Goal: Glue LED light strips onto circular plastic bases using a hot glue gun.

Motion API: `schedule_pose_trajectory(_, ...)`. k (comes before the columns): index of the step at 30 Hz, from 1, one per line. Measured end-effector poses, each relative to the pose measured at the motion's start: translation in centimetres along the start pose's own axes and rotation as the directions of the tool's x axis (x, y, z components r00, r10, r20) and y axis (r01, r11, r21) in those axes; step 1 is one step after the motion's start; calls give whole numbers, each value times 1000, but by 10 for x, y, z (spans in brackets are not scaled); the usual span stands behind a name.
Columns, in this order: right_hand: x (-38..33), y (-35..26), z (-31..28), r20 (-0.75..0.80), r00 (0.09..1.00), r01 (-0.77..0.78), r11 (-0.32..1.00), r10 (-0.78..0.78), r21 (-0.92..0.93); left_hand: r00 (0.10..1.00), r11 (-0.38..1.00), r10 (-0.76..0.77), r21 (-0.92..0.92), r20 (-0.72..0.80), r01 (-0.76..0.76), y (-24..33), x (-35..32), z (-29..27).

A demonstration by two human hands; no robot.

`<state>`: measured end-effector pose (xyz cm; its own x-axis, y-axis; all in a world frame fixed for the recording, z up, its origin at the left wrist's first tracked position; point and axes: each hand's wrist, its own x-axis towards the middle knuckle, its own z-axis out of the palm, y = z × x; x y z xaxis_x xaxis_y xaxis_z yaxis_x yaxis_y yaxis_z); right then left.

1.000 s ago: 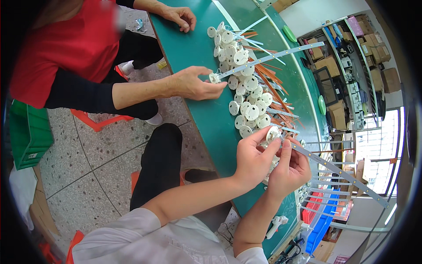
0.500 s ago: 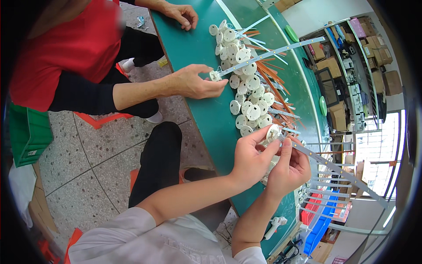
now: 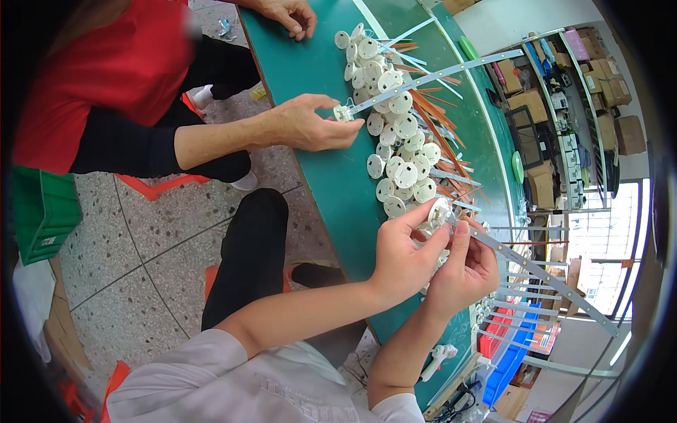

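Left hand: the left hand [image 3: 402, 257], low in the centre of the frame, is closing thumb and fingertips around a small white round disc [image 3: 438, 210] and holding it up off the table.
Right hand: the right hand [image 3: 462, 271], just right of the left one, is pinching the near end of a long thin grey strip [image 3: 536, 275] against that disc; the fingers are closed on the strip.
Strip: it is running from the hands toward the lower right edge of the frame, with small pale squares spaced along it.
Handling: the strip is looking light, narrow and bendy, so it is probably best pinched by its edges close to the end being worked, with care not to kink it; the disc is looking like light, hard plastic, easy to hold by its rim.
Table: a green tabletop [image 3: 331, 176] is curving up through the middle of the frame.
Disc pile: many more white discs [image 3: 395, 148] are lying in a loose heap just above the hands, with orange slivers [image 3: 437, 127] mixed in.
Co-worker: farther up, a person in a red top is pinching the end of a second strip [image 3: 430, 77] with one hand [image 3: 303, 123]; their other hand [image 3: 289, 14] is resting on the table at the top edge.
Background: shelving with boxes [image 3: 557, 106] is standing at the upper right.
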<state>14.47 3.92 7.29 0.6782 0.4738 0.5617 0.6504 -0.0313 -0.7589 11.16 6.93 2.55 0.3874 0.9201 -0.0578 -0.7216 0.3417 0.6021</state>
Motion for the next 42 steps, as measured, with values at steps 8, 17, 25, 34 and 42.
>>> schedule_pose_trajectory(8,-1,0,-5,36,999,-7,1000,6,11,1000,1000,9,16,3,-9,2,-1,1)
schedule_pose_trajectory(17,-2,0,-7,24,1000,-7,1000,7,10,996,997,-45,62,75,40,6,-5,-2)
schedule_pose_trajectory(25,-2,-3,-7,20,1000,-16,1000,16,24,995,996,-31,83,94,23,6,-3,-3)
schedule_pose_trajectory(34,-2,3,-14,20,999,-32,997,30,65,994,1000,-2,-17,113,4,1,-5,-4)
schedule_pose_trajectory(42,-9,14,-73,173,966,-207,976,192,71,799,962,-259,77,542,260,1,-15,-43)
